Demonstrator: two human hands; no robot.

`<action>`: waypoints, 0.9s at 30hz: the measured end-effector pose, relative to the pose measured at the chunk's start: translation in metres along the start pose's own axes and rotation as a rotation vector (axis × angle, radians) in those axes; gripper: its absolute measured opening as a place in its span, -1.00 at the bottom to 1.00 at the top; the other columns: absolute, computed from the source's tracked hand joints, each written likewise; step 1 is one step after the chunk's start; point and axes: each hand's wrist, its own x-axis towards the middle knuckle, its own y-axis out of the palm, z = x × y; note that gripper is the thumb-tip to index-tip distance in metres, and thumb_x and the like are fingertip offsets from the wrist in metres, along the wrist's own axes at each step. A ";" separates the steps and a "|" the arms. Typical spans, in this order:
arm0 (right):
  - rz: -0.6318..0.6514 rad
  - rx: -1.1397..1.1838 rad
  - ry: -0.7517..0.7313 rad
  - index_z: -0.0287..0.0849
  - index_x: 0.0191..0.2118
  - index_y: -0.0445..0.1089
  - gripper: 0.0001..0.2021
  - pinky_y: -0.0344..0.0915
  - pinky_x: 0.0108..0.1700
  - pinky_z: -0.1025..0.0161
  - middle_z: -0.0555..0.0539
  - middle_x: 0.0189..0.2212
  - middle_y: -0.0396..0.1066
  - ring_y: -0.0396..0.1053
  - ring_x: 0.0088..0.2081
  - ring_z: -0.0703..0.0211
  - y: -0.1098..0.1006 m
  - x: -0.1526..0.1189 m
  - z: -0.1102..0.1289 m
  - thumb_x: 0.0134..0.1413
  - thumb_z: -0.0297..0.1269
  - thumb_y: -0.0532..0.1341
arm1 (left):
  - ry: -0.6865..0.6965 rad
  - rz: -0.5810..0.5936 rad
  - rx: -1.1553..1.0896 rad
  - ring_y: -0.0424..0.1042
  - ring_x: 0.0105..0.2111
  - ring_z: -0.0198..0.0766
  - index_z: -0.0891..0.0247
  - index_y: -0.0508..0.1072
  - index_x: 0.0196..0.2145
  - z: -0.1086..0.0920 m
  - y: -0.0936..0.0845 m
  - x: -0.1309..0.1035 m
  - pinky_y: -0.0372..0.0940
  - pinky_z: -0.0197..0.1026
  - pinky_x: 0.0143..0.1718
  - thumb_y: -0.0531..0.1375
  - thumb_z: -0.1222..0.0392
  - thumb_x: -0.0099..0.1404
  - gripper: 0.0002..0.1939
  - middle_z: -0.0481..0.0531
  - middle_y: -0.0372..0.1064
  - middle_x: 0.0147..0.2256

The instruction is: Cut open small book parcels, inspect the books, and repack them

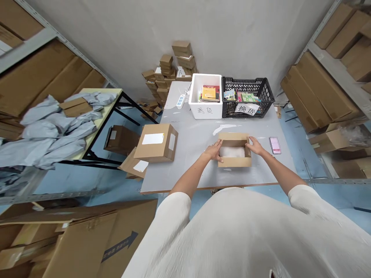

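Observation:
An open cardboard box (234, 161) rests near the front edge of the grey table (185, 170), with something whitish lying inside it. My left hand (213, 150) is at the box's left end, fingers apart, thumb and fingertips touching its rim. At the right end, my right hand (255, 146) has its fingers round the edge of the box wall. Just right of the box lies a small pink item (275, 145). A larger closed carton (158, 143) with white labels sits on the table's left side.
Behind the box stand a white bin (205, 112) and a black crate (265, 92), both with booklets. A power strip (181, 101) lies left of them. Grey parcels (58, 127) cover a side table at left; cartons fill the shelves on both sides.

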 end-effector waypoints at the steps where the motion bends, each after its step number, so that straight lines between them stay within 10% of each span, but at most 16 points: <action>1: -0.058 0.036 -0.020 -0.05 0.50 0.18 -0.25 0.13 0.49 -0.18 -0.24 0.52 0.14 0.19 0.47 -0.23 -0.003 -0.004 -0.006 0.25 0.03 0.17 | 0.006 -0.008 0.001 0.10 0.50 0.43 0.06 -0.54 0.63 0.001 0.000 0.000 0.19 0.17 0.38 0.51 -0.43 -0.02 0.67 0.31 -0.64 0.63; 16: -0.165 -0.015 0.174 -0.20 0.49 0.19 -0.29 0.42 0.23 -0.08 -0.38 0.38 0.31 0.49 0.17 -0.18 -0.001 -0.032 -0.043 0.29 -0.10 0.14 | 0.073 -0.095 -0.087 0.19 0.49 0.31 0.11 -0.41 0.64 0.012 0.002 0.000 0.25 0.06 0.37 0.53 -0.36 -0.04 0.64 0.33 -0.51 0.63; 27: -0.122 -0.508 -0.178 -0.16 0.43 0.32 -0.41 0.05 0.40 -0.23 -0.31 0.46 0.18 0.09 0.40 -0.36 -0.027 -0.027 0.021 0.32 -0.34 0.11 | 0.083 -0.157 -0.178 0.18 0.49 0.31 0.13 -0.47 0.64 0.013 0.017 -0.005 0.22 0.08 0.38 0.54 -0.32 -0.01 0.65 0.35 -0.49 0.63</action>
